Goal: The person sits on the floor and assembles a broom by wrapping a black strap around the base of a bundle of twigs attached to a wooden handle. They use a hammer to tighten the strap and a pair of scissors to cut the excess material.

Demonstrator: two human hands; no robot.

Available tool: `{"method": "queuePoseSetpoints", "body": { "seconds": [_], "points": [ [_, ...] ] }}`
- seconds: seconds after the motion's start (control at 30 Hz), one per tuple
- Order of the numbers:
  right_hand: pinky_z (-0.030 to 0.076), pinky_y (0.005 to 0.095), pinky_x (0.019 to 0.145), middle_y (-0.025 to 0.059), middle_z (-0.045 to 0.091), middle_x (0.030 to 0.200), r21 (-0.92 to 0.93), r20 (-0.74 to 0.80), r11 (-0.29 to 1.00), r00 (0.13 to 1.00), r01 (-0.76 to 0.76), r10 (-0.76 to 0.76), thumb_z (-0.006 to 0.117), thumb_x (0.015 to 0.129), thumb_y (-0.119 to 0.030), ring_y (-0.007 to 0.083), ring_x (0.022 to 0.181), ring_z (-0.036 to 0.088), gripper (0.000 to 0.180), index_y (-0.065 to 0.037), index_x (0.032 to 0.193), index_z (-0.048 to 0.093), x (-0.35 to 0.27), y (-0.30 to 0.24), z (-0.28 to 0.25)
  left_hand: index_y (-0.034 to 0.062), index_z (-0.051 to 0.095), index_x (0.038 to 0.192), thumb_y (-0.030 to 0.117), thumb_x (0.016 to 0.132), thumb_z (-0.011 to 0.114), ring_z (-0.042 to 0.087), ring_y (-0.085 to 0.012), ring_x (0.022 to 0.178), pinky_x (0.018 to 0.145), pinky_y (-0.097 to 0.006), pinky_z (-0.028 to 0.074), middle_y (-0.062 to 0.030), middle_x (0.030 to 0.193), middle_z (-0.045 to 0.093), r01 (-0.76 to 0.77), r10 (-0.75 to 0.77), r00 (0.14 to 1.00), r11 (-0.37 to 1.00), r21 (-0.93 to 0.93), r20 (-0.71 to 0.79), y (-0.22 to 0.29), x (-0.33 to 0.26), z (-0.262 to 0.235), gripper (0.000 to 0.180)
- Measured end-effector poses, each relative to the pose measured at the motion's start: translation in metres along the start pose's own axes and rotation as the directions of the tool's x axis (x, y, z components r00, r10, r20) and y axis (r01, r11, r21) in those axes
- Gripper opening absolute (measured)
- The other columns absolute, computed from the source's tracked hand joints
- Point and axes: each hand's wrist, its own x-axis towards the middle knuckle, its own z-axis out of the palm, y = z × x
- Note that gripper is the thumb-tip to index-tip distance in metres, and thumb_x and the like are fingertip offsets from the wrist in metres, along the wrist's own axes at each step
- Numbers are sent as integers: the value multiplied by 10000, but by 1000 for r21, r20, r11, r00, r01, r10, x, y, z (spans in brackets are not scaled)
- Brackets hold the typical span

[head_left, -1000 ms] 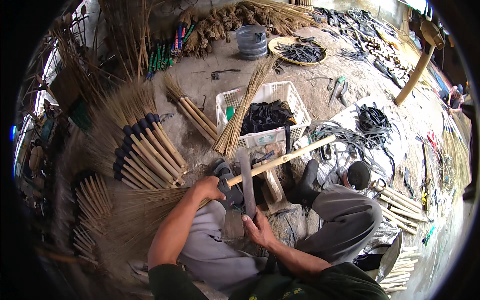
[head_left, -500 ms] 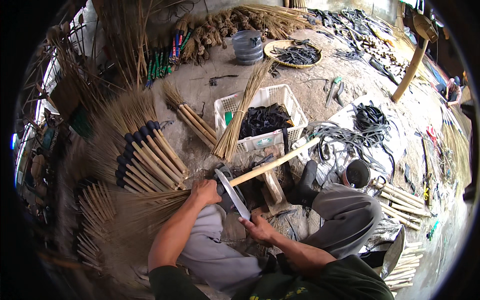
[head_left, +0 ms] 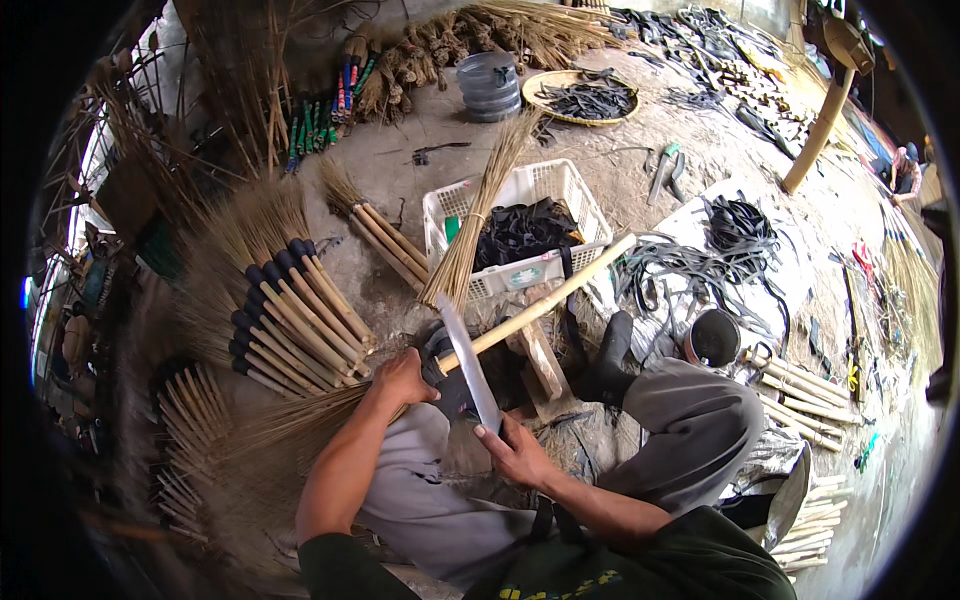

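Note:
My left hand [head_left: 402, 382] is closed around a broom where its bristles meet the stick. The broom's pale wooden handle [head_left: 560, 297] slants up to the right, and its bristles [head_left: 300, 425] fan out leftward past my forearm. Black binding shows beside my left fist. My right hand [head_left: 518, 455] grips a large knife [head_left: 470, 368], its long blade pointing up and crossing near the bound end of the handle. Whether the edge touches the stick or binding I cannot tell. Below the handle stands a wooden block [head_left: 543, 365] between my legs.
Ahead sits a white crate [head_left: 590, 213] of black strips, with a bristle bundle [head_left: 478, 215] leaning on it. Finished brooms [head_left: 305, 315] lie at left. Tangled black strips [head_left: 740, 232], a dark bucket [head_left: 714, 338] and loose sticks [head_left: 800, 400] lie right. A person [head_left: 905, 172] sits far right.
The knife has risen, its tip now well above the broom handle. My left hand and the broom's bound end have shifted slightly. The view has tilted a little.

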Motion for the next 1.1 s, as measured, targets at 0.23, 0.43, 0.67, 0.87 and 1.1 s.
{"method": "queuePoseSetpoints", "body": {
  "seconds": [0.23, 0.43, 0.67, 0.87, 1.1],
  "points": [
    [513, 525, 859, 267, 716, 984, -240, 93, 969, 992, -58, 82, 502, 1004, -664, 451, 977, 693, 726, 29, 1183, 620, 4, 66, -15, 15, 490, 1353, 350, 690, 911, 608, -408, 1253, 1051, -479, 497, -257, 1345, 610, -112, 110, 994, 986, -126, -19, -23, 9, 14, 853],
    [520, 551, 880, 282, 716, 1060, -413, -131, 841, 936, -351, 327, 522, 989, -656, 458, 1036, 693, 713, 25, 1178, 613, -23, 165, -24, 106, 490, 1360, 243, 747, 865, 627, -443, 1182, 981, -494, 515, -244, 1247, 658, -307, 285, 950, 925, -223, -124, -31, 19, 18, 732],
    [520, 564, 904, 286, 696, 1122, -475, -200, 788, 920, -391, 336, 641, 959, -507, 471, 1065, 677, 610, 21, 1256, 565, -5, 184, -31, 138, 515, 1383, 218, 746, 848, 644, -462, 1141, 957, -509, 528, -249, 1197, 688, -281, 261, 959, 929, -242, -113, -38, 20, 17, 723],
    [419, 548, 1111, 319, 518, 1397, -699, -340, 686, 751, 200, -566, 747, 867, -308, 477, 1311, 506, 676, -27, 1421, 482, 73, 71, -85, 193, 568, 1366, 83, 735, 715, 676, -423, 1075, 867, -488, 550, -210, 1103, 707, -264, 257, 962, 961, -80, -90, -39, -4, 12, 658],
    [542, 526, 963, 183, 727, 1173, -910, 197, 384, 979, 160, 60, 692, 903, -556, 373, 1130, 691, 569, -67, 1192, 680, 126, -31, -125, 217, 480, 1504, 166, 748, 822, 465, -348, 1430, 1225, -595, 214, -81, 1536, 498, -51, 192, 818, 963, 264, -543, -41, -80, -42, 832]
  ]
}}
